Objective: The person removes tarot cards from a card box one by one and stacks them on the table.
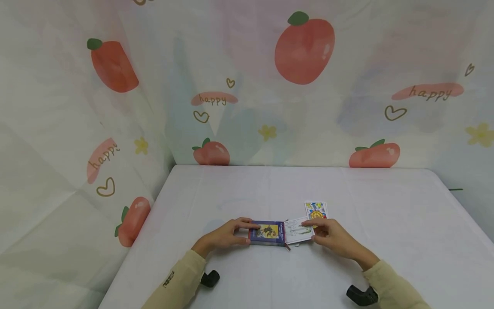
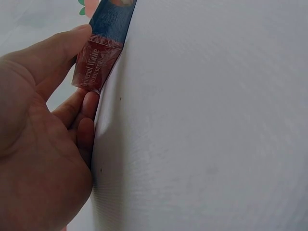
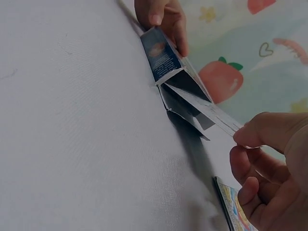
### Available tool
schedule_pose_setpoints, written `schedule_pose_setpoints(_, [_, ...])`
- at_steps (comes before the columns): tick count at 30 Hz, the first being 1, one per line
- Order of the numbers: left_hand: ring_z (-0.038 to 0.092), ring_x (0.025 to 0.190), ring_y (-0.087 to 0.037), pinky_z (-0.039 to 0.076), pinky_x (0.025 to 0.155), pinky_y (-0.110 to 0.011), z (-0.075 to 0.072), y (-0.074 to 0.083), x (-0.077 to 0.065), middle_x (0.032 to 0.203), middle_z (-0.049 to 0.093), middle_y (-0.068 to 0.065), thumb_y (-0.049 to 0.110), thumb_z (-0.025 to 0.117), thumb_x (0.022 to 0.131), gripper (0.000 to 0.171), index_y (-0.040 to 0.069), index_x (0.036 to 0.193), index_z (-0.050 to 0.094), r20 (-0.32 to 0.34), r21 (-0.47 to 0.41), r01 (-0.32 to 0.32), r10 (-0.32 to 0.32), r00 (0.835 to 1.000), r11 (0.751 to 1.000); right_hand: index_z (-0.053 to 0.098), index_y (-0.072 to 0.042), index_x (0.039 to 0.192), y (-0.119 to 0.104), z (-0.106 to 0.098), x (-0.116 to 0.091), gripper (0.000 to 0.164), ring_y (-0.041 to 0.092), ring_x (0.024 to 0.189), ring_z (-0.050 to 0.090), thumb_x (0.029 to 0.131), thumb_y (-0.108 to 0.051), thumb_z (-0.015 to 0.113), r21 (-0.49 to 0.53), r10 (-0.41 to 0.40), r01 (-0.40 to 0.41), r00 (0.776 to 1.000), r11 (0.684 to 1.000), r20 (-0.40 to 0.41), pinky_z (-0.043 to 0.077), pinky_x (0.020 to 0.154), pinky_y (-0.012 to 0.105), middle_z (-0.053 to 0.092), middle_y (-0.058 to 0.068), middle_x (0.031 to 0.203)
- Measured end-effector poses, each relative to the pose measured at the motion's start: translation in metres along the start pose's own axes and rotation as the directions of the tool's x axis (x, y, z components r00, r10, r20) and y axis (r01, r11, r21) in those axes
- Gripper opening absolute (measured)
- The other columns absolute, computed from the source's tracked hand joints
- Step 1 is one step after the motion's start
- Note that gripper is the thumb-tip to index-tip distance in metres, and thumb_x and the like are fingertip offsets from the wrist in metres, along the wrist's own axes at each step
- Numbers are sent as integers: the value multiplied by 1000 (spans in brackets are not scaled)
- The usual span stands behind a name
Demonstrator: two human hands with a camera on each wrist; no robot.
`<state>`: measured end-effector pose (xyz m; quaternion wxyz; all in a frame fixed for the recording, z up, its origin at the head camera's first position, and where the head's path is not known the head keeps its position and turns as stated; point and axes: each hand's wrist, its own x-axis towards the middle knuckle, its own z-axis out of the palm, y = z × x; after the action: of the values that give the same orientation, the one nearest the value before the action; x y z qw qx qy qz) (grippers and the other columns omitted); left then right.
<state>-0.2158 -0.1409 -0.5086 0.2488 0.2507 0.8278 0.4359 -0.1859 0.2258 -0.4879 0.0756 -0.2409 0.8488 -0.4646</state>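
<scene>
A blue tarot card box [image 1: 267, 233] lies on its broad side near the front middle of the table, its open end facing right. My left hand [image 1: 227, 234] grips its closed end between thumb and fingers; the left wrist view shows the red end panel [image 2: 98, 62] with its lettering. With thumb and fingers my right hand [image 1: 333, 236] pinches a few white printed cards [image 1: 299, 231], which stick partly out of the box opening. How many cards there are I cannot tell. In the right wrist view the box flap [image 3: 185, 113] hangs open below them.
Just behind my right hand lies a small stack of colourful cards [image 1: 316, 210]. The white table [image 1: 239, 189] reaches back to a fruit-printed cloth backdrop [image 1: 308, 120]. Black curved pieces [image 1: 210, 279] show beside both forearms.
</scene>
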Motion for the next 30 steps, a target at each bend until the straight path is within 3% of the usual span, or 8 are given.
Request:
schedule_pose_setpoints(5, [34,149,-32,29,121,-58,1,-2,0,155,44,-9,19,71,95,49,28,141,61,-2,3,-1,1,1000,1000,69,5,120,-1,-2,-3,37,-1,79,51,84,8,66,-2,-19,19,998,1000,-61,48,65,19,66,19,104])
schedule_pose_setpoints(14, [33,150,-32,28,121,-58,1,-1,0,155,44,-9,19,71,95,48,28,142,61,-5,-2,-3,3,1000,1000,70,2,121,3,-11,-9,37,-5,92,53,87,9,60,-10,-16,15,988,1000,-156,49,73,16,67,24,122])
schedule_pose_setpoints(18, [33,149,-32,28,121,-58,1,-1,0,155,44,-9,19,71,95,49,28,142,61,-5,-4,-3,3,1000,1000,69,3,121,2,-16,-10,38,-3,95,54,88,13,55,7,-18,20,977,1000,-214,47,72,16,66,27,125])
schedule_pose_setpoints(22, [33,149,-32,28,121,-58,1,-1,0,155,44,-9,18,71,95,49,28,142,61,-4,-9,-4,4,1000,1000,68,4,122,2,-19,-10,40,2,87,52,87,14,50,23,10,-4,967,1000,-253,43,61,21,64,28,127])
schedule_pose_setpoints(28, [33,150,-32,29,121,-57,1,-2,0,156,43,-9,19,70,95,49,29,142,60,1,-11,-5,5,1000,1000,68,4,122,5,-20,-11,40,-8,100,51,88,14,50,10,23,-21,962,1000,-271,42,66,21,63,27,129])
schedule_pose_setpoints(30, [33,150,-32,29,120,-57,0,-3,0,156,43,-10,18,70,96,49,29,142,60,2,-14,-4,4,1000,1000,68,4,122,6,-20,-11,40,-9,98,50,88,14,51,16,14,-10,961,1000,-275,43,65,20,63,26,129])
